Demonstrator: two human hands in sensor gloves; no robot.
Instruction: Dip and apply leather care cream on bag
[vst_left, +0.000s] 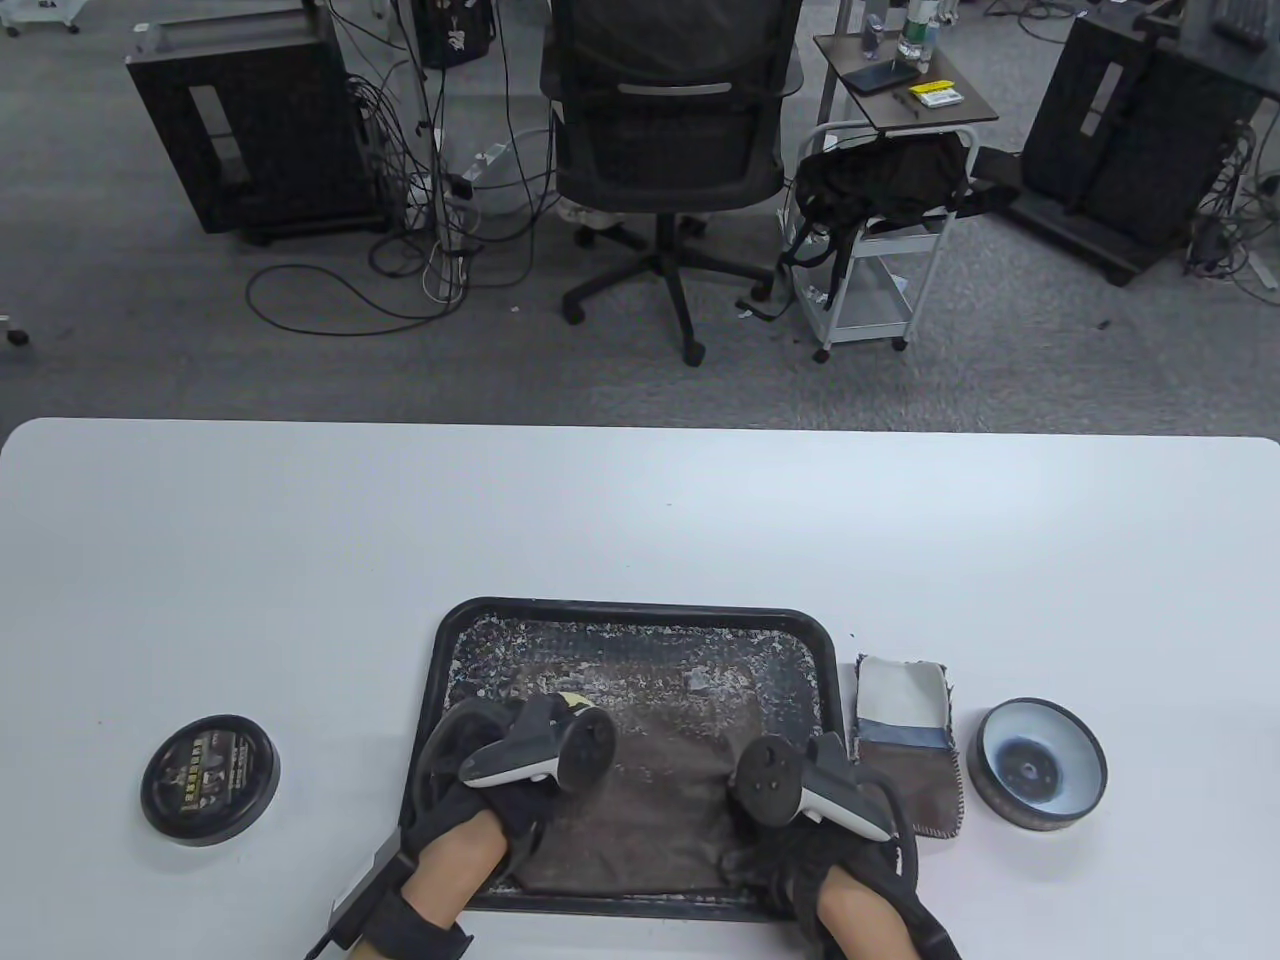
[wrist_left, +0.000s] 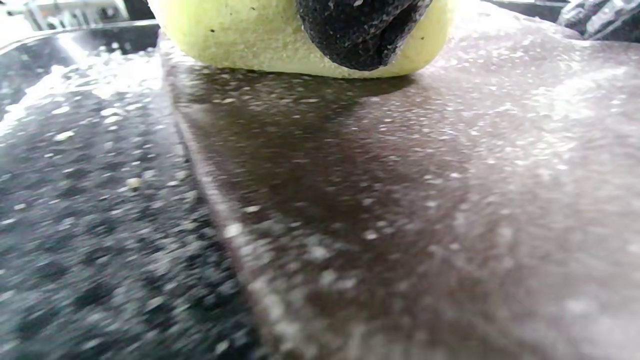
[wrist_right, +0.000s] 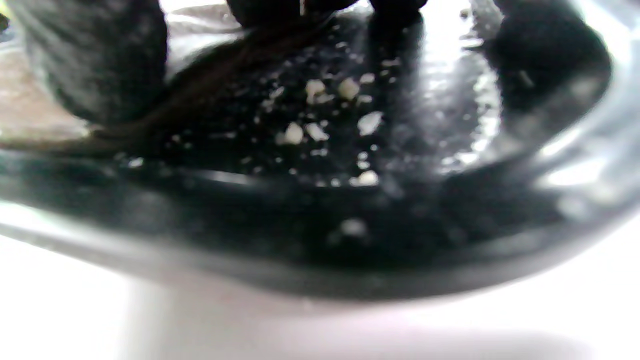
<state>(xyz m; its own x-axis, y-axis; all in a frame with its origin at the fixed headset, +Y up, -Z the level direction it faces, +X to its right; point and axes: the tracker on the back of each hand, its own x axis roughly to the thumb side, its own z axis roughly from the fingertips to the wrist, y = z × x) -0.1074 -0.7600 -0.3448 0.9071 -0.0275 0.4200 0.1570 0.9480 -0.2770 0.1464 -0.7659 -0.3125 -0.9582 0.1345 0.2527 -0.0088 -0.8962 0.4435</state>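
A flat brown leather bag (vst_left: 660, 800) lies in a black tray (vst_left: 630, 607) speckled with white cream flecks. My left hand (vst_left: 555, 710) grips a yellow sponge (vst_left: 572, 699) and presses it on the bag's far left part. In the left wrist view the sponge (wrist_left: 250, 40) sits on the leather (wrist_left: 400, 200) with a gloved finger (wrist_left: 360, 30) curled over it. My right hand (vst_left: 765, 850) rests on the bag's near right corner. In the right wrist view its fingers (wrist_right: 95, 60) press down at the bag's edge (wrist_right: 30, 115) and on the tray floor (wrist_right: 350, 125). The open cream tin (vst_left: 1040, 765) stands to the right of the tray.
The tin's black lid (vst_left: 210, 780) lies on the white table left of the tray. A folded cloth (vst_left: 905, 730) lies between the tray and the tin. Beyond the table's far edge stand an office chair (vst_left: 665, 130) and a small cart (vst_left: 880, 250).
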